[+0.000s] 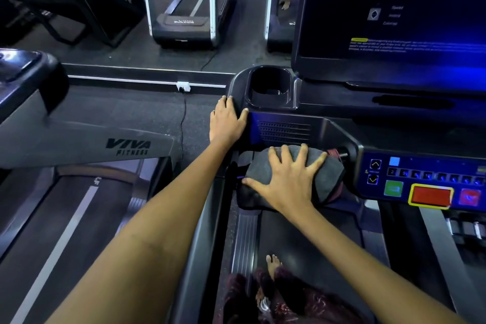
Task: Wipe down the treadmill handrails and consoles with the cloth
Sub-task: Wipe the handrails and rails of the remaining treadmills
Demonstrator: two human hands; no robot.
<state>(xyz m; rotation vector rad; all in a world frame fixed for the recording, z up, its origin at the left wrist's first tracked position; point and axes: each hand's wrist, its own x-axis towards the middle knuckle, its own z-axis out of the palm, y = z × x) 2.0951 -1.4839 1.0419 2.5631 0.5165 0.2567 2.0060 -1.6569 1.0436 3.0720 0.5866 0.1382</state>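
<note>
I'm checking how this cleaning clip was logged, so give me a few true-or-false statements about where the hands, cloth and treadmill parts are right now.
1. The right hand presses the grey cloth with spread fingers. True.
2. The left hand holds a spray bottle. False: it holds nothing and rests on the edge of the console beside the cup holder.
3. The cup holder has a bottle in it. False: no bottle shows in it.
4. The red button lies to the right of the cloth. True.
5. The cloth is on the screen. False: it lies well below the screen, left of the button panel.
</note>
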